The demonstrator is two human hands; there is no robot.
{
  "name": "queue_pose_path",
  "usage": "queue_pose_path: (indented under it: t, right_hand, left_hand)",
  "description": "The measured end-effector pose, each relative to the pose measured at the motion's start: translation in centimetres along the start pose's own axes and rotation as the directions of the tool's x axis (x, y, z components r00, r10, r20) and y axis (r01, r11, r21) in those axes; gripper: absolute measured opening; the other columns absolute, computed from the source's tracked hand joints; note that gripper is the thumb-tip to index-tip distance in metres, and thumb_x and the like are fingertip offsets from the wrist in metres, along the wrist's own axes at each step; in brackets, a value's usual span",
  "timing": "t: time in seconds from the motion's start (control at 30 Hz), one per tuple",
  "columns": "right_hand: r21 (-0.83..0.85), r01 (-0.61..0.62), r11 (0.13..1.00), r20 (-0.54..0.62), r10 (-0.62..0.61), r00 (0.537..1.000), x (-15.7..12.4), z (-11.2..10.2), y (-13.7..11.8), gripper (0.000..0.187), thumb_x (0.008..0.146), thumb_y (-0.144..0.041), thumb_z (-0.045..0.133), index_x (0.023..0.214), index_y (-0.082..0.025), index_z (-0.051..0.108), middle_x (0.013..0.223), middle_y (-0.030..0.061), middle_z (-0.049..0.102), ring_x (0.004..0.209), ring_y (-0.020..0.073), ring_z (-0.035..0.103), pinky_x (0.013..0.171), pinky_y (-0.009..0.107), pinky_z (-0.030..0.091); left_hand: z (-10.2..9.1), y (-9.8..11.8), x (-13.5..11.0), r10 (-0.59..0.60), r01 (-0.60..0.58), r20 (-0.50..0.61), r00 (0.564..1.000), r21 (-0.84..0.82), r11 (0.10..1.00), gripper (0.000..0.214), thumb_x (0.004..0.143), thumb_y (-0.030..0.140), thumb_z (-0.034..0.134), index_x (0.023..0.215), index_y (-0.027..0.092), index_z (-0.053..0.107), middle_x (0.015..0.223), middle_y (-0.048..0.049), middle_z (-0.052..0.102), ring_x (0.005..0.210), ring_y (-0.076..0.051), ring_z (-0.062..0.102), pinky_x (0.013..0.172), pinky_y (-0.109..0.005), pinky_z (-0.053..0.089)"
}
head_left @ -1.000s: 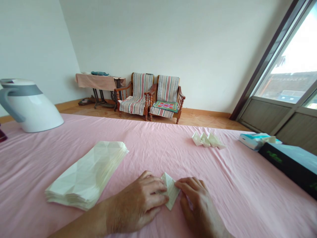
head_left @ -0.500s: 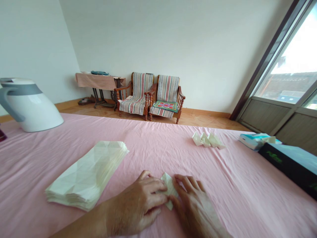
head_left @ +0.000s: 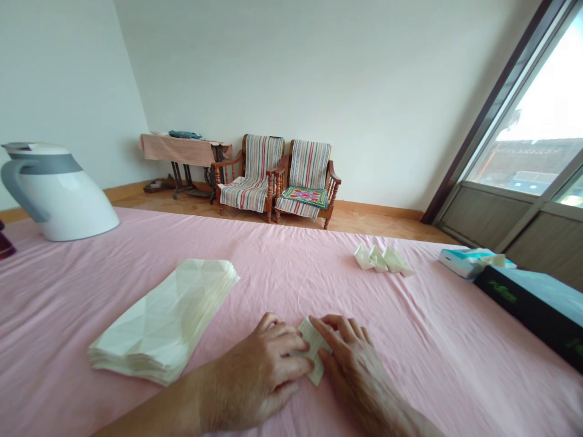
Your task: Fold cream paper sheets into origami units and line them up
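Observation:
A small piece of folded pale paper (head_left: 314,352) lies on the pink cloth between my hands. From its left side my left hand (head_left: 259,370) presses it with bent fingertips. The index finger and thumb of my right hand (head_left: 353,358) hold its right side, the other fingers curled beside them. My fingers cover parts of the paper. To the left sits a thick stack of creased pale paper sheets (head_left: 164,315). Several folded paper pieces (head_left: 382,260) stand in a row beyond my right hand.
The pink tablecloth (head_left: 273,267) has wrinkles. A white and grey jug (head_left: 68,194) stands at the far left. On the right are a tissue pack (head_left: 460,261) and a black box (head_left: 519,297). Two wooden armchairs (head_left: 303,176) stand beyond the table.
My right thumb has moved up and outward along the paper, and the index finger now lies across its upper edge. The paper looks flatter; my left hand has hardly moved.

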State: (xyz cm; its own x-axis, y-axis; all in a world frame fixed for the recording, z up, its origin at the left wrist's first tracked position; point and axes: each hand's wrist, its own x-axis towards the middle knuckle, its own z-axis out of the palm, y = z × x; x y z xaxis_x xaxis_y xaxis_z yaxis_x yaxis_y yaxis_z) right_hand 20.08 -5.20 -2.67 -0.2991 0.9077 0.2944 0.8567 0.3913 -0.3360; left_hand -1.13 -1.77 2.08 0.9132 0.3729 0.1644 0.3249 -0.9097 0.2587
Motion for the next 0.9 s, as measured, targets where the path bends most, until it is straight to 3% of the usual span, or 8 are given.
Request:
queue_pose_path:
  t: [0.17, 0.37, 0.63, 0.7, 0.8, 0.9]
  right_hand:
    - [-0.056, 0.026, 0.998, 0.053, -0.023, 0.998, 0.9, -0.6, -0.5, 0.040, 0.093, -0.016, 0.047, 0.131, -0.030, 0.051, 0.110, 0.0073, 0.060, 0.092, 0.0230, 0.056, 0.076, 0.037, 0.046]
    - [-0.098, 0.033, 0.995, 0.053, -0.028, 0.998, 1.7, -1.4, -1.1, 0.025, 0.094, -0.025, 0.050, 0.115, -0.032, 0.060, 0.101, 0.0057, 0.061, 0.089, 0.0232, 0.057, 0.074, 0.034, 0.046]
    - [-0.087, -0.003, 0.996, 0.052, 0.008, 0.999, 1.6, 0.4, -0.3, 0.032, 0.095, -0.023, 0.046, 0.125, -0.027, 0.056, 0.103, 0.0092, 0.059, 0.089, 0.0251, 0.057, 0.074, 0.039, 0.047]
    - [0.010, -0.026, 1.000, -0.005, 0.026, 1.000, 1.3, 0.8, 0.4, 0.032, 0.095, -0.023, 0.043, 0.125, -0.025, 0.055, 0.105, 0.0098, 0.058, 0.090, 0.0250, 0.057, 0.076, 0.041, 0.048]
    - [0.290, -0.035, 0.957, -0.083, 0.061, 0.995, 0.5, 0.5, 1.4, 0.033, 0.091, -0.013, 0.040, 0.119, -0.021, 0.054, 0.105, 0.0082, 0.059, 0.096, 0.0211, 0.057, 0.083, 0.037, 0.048]
    - [0.420, -0.026, 0.907, -0.002, 0.030, 1.000, -0.1, -0.8, 1.9, 0.048, 0.066, 0.001, 0.045, 0.108, -0.022, 0.055, 0.104, 0.0046, 0.059, 0.100, 0.0186, 0.056, 0.088, 0.033, 0.047]
  left_hand:
    - [0.1, 0.0, -0.2, 0.000, -0.001, 0.015, 1.000, 0.031, 1.000, 0.020, 0.091, 0.015, 0.057, 0.109, 0.022, 0.059, 0.105, -0.0055, 0.063, 0.105, -0.022, 0.055, 0.096, -0.039, 0.031]
    - [0.5, -0.2, -0.3, -0.013, 0.013, 0.000, 1.000, 0.038, 0.999, 0.016, 0.092, 0.018, 0.057, 0.107, 0.022, 0.059, 0.105, -0.0038, 0.062, 0.105, -0.021, 0.054, 0.096, -0.039, 0.030]
    - [0.6, -0.1, -0.4, -0.010, 0.011, -0.034, 0.999, 0.031, 0.999, 0.016, 0.090, 0.017, 0.059, 0.106, 0.022, 0.060, 0.103, -0.0037, 0.063, 0.102, -0.022, 0.056, 0.095, -0.039, 0.031]
    - [0.5, -0.1, -0.4, -0.001, 0.003, -0.053, 0.999, 0.022, 1.000, 0.018, 0.090, 0.017, 0.059, 0.106, 0.022, 0.060, 0.103, -0.0036, 0.064, 0.100, -0.021, 0.057, 0.095, -0.038, 0.031]
    - [0.5, -0.2, -0.4, 0.012, -0.011, -0.072, 0.997, 0.019, 1.000, 0.020, 0.090, 0.017, 0.059, 0.109, 0.023, 0.061, 0.103, -0.0041, 0.065, 0.099, -0.021, 0.058, 0.095, -0.038, 0.031]
    - [0.6, -0.4, -0.3, 0.014, -0.013, -0.073, 0.997, 0.023, 1.000, 0.021, 0.092, 0.017, 0.058, 0.111, 0.023, 0.060, 0.106, -0.0047, 0.065, 0.101, -0.022, 0.058, 0.096, -0.039, 0.030]
